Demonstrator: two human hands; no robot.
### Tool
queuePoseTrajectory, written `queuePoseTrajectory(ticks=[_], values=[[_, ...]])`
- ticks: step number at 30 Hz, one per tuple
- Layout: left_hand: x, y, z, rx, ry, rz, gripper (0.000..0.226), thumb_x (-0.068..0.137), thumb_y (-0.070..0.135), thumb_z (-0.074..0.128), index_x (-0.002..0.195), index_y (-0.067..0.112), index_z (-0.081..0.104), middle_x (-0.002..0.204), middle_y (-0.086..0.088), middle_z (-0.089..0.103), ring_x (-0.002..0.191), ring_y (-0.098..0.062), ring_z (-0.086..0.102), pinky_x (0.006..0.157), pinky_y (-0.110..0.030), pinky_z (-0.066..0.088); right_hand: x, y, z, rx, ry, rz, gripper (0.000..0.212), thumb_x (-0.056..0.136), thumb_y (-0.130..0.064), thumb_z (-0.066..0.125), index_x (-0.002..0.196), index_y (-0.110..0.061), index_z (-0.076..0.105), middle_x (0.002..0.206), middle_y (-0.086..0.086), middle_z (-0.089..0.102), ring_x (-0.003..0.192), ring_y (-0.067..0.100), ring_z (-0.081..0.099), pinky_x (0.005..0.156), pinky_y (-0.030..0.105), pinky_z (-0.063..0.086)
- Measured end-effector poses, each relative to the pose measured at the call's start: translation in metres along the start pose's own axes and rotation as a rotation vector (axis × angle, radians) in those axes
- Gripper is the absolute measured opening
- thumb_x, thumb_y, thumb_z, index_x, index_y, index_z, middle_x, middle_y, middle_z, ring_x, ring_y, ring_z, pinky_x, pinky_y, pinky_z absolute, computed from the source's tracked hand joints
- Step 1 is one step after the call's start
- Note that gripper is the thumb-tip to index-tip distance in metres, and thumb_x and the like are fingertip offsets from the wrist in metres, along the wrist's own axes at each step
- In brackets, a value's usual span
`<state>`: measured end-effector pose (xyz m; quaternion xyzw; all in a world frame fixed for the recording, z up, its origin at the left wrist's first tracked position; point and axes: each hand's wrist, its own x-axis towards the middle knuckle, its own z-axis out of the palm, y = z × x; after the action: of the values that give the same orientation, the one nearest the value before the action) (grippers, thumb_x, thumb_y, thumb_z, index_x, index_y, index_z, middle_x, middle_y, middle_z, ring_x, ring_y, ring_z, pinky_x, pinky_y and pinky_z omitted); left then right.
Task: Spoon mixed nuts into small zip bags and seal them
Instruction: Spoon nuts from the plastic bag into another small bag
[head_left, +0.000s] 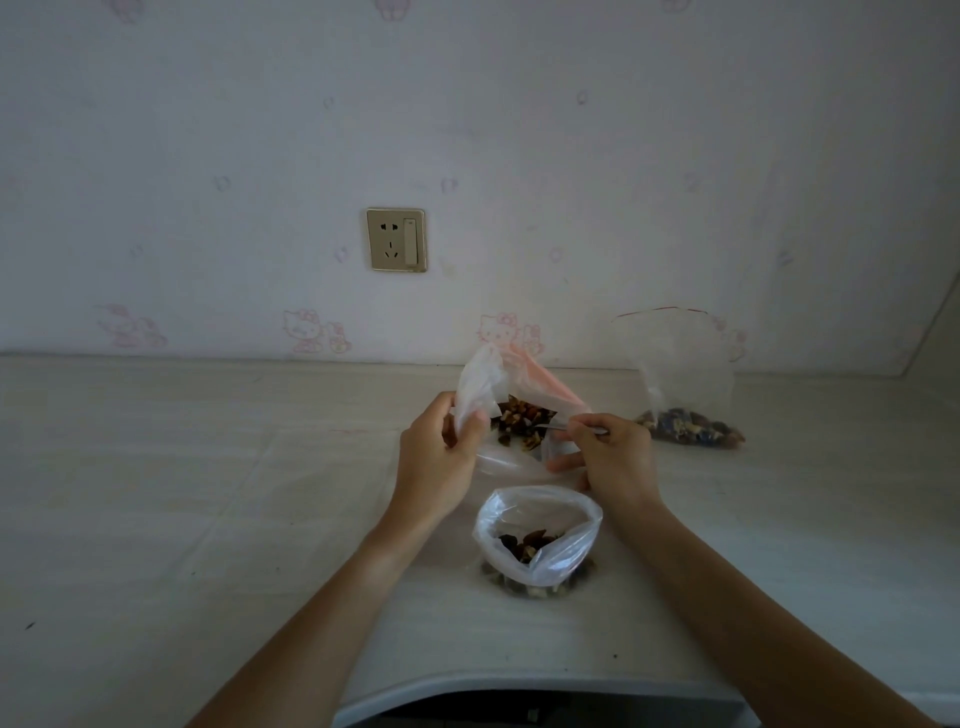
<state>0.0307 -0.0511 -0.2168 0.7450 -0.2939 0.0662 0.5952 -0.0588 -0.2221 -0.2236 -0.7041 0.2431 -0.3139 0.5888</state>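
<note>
A large pinkish-white plastic bag (485, 382) of mixed nuts (519, 421) lies open on the table. My left hand (439, 457) grips its left edge and holds the mouth apart. My right hand (610, 454) pinches a thin metal spoon (558, 427), whose front end reaches into the nuts. Closer to me stands a small clear bag (537, 535), its mouth open and some nuts at the bottom. A clear zip bag (685, 384) with a red strip stands at the back right, nuts settled in its base.
The pale table (208, 493) runs up to a wall with cartoon wallpaper. A gold wall socket (396, 240) sits above the table, behind the bags. The table's rounded front edge (519, 686) curves just below my forearms.
</note>
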Motion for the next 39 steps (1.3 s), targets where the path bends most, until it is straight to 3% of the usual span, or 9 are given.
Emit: queuePoseTrajectory(ticks=[9,11,15,19,22,27,32,36,39], values=[[0.003,-0.004,-0.004,-0.021,0.038,-0.069,0.012,0.103,0.035,0.061,0.100,0.025,0.066,0.081,-0.007,0.070,0.061,-0.013,0.062,0.052,-0.020,0.047,-0.009,-0.008,-0.016,0.095,-0.048,0.023,0.010,0.101,-0.012,0.062,0.101,-0.015,0.071,0.091,-0.002,0.080,0.076,0.021,0.079,0.063,0.039,0.058],[0.002,-0.003,-0.007,0.005,0.040,-0.082,0.014,0.101,0.042,0.062,0.102,0.028,0.065,0.084,-0.004,0.072,0.069,-0.017,0.068,0.057,-0.021,0.051,-0.012,-0.014,-0.024,0.097,-0.070,0.014,0.010,0.102,-0.012,0.061,0.102,-0.013,0.071,0.092,-0.002,0.081,0.078,0.021,0.079,0.063,0.036,0.058],[-0.004,-0.001,-0.015,0.145,0.071,-0.099,0.034,0.090,0.062,0.065,0.107,0.034,0.059,0.086,0.009,0.069,0.075,-0.001,0.067,0.058,-0.014,0.049,-0.022,-0.033,-0.044,0.120,-0.099,-0.001,0.010,0.102,-0.013,0.061,0.104,-0.009,0.071,0.093,0.002,0.081,0.080,0.022,0.079,0.056,0.028,0.058],[-0.014,0.006,-0.023,0.227,0.160,-0.101,0.041,0.088,0.059,0.069,0.107,0.027,0.055,0.086,0.006,0.065,0.074,-0.004,0.063,0.062,-0.022,0.045,-0.036,-0.050,-0.067,0.147,-0.140,-0.018,0.012,0.101,-0.013,0.063,0.106,-0.005,0.070,0.094,0.006,0.081,0.082,0.026,0.079,0.053,0.027,0.057],[-0.030,0.013,-0.028,0.252,0.047,-0.091,0.029,0.090,0.056,0.067,0.093,0.029,0.060,0.078,0.007,0.067,0.071,0.000,0.064,0.062,-0.022,0.045,-0.051,-0.057,-0.083,0.145,-0.189,-0.009,0.013,0.101,-0.011,0.063,0.105,-0.001,0.069,0.094,0.011,0.080,0.083,0.031,0.078,0.052,0.029,0.057],[-0.060,0.020,-0.034,0.319,-0.250,-0.190,0.041,0.096,0.062,0.056,0.079,0.027,0.068,0.073,0.007,0.070,0.068,-0.010,0.068,0.067,-0.028,0.052,-0.078,-0.058,-0.109,0.134,-0.312,0.039,0.017,0.100,-0.010,0.062,0.108,0.003,0.069,0.097,0.015,0.079,0.086,0.033,0.078,0.056,0.029,0.060],[-0.073,0.031,-0.032,0.290,-0.308,-0.182,0.030,0.098,0.048,0.065,0.079,0.028,0.075,0.076,0.006,0.074,0.065,-0.006,0.067,0.067,-0.024,0.052,-0.094,-0.053,-0.112,0.034,-0.366,0.054,0.014,0.100,-0.010,0.061,0.105,0.000,0.069,0.095,0.011,0.080,0.086,0.029,0.078,0.058,0.030,0.060],[-0.073,0.039,-0.030,0.222,-0.312,-0.178,0.025,0.099,0.037,0.067,0.080,0.023,0.076,0.074,0.001,0.076,0.064,-0.014,0.070,0.069,-0.031,0.056,-0.099,-0.056,-0.109,-0.238,-0.363,-0.168,0.009,0.100,-0.015,0.063,0.099,-0.013,0.071,0.088,-0.006,0.080,0.082,0.011,0.078,0.060,0.027,0.061],[-0.071,0.040,-0.033,0.197,-0.303,-0.196,0.024,0.099,0.036,0.068,0.083,0.020,0.076,0.072,0.000,0.075,0.058,-0.012,0.069,0.064,-0.024,0.053,-0.105,-0.061,-0.114,-0.640,-0.323,-0.603,0.011,0.101,-0.025,0.060,0.100,-0.025,0.071,0.078,-0.013,0.075,0.070,0.005,0.070,0.061,0.023,0.056]])
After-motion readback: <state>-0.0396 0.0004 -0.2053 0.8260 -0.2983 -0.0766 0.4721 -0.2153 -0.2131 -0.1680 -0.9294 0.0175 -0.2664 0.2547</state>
